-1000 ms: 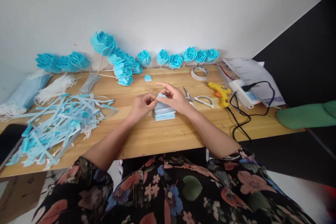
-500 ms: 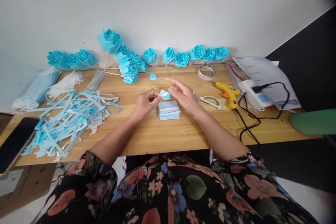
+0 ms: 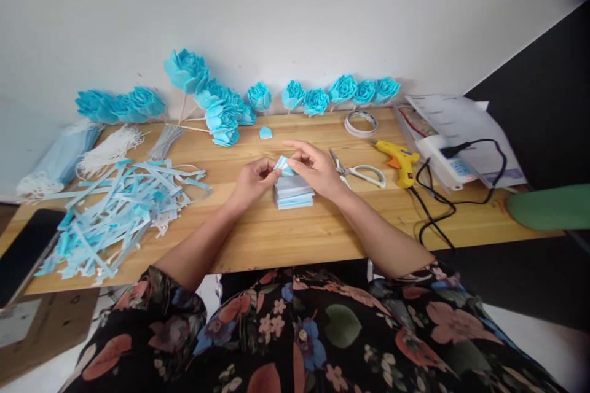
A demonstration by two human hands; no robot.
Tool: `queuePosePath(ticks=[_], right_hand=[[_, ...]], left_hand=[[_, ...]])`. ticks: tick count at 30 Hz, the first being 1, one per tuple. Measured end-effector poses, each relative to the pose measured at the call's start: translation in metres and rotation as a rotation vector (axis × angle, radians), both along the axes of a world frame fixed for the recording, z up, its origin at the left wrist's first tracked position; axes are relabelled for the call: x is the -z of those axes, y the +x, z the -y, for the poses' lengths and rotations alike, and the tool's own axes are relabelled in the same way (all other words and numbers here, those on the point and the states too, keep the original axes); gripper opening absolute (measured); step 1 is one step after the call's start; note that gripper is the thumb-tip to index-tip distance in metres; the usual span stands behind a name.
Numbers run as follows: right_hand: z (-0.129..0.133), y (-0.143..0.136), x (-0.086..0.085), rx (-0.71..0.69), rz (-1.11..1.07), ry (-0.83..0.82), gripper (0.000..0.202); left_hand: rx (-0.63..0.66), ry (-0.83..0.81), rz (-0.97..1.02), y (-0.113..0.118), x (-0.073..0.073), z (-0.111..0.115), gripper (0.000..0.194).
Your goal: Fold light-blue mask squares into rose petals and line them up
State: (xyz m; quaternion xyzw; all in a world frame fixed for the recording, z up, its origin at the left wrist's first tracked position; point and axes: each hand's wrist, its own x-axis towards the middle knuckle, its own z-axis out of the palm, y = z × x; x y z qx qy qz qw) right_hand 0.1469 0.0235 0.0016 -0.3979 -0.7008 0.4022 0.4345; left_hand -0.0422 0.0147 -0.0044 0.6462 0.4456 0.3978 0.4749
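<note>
Cardboard box [image 3: 64,331]: lower left; print too blurred to read.
Left hand [image 3: 251,184]: centre, thumb and fingers pinching the blue-and-white piece.
Blue-and-white piece [image 3: 283,165]: mid-frame, above the stack [image 3: 295,199]; shaping seems in hand, calling for a light, even pinch.
Right hand [image 3: 317,171]: pinching its other side, a finger extended.
Tape roll [image 3: 361,133]: right of centre; lettering illegible.
Printed sheet [image 3: 461,120]: right; text unreadable.

The person's bare left forearm [image 3: 198,236] and right forearm [image 3: 387,230] angle inward, bringing both hands close together in front of the chest. The left hand [image 3: 253,183] pinches with thumb and curled fingers; the right hand [image 3: 317,169] bends inward, forefinger extended, thumb below.
</note>
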Motion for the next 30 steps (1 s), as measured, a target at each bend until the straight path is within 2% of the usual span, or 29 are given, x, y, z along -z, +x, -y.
queuePosePath(ticks=[5, 10, 15, 19, 23, 27, 30], right_hand=[[-0.0016, 0.0015, 0.0012, -0.012, -0.007, -0.041, 0.041], [0.0015, -0.0027, 0.001, -0.082, -0.001, -0.064, 0.054], [0.0033, -0.0052, 0.0018, -0.034, 0.043, -0.024, 0.042], [0.0026, -0.0029, 0.0001, -0.006, 0.028, -0.024, 0.038], [0.0016, -0.0002, -0.0019, 0.06, 0.066, -0.014, 0.038], [-0.0002, -0.0011, 0.0018, -0.016, 0.007, -0.052, 0.046], [-0.0003, -0.0036, 0.005, -0.023, 0.006, -0.052, 0.048]], left_hand=[[-0.002, -0.012, 0.018, -0.0002, 0.0, -0.0001, 0.027], [0.036, 0.011, -0.024, 0.0005, 0.0001, 0.0018, 0.03], [0.059, 0.058, -0.097, 0.0004, 0.0019, 0.0026, 0.038], [0.074, 0.056, -0.074, 0.0002, 0.0026, 0.0027, 0.036], [0.037, 0.036, -0.057, -0.0001, 0.0018, 0.0021, 0.03], [-0.03, 0.028, -0.034, -0.0015, 0.002, -0.0001, 0.031], [-0.03, 0.029, -0.004, -0.0017, 0.0023, -0.0006, 0.032]])
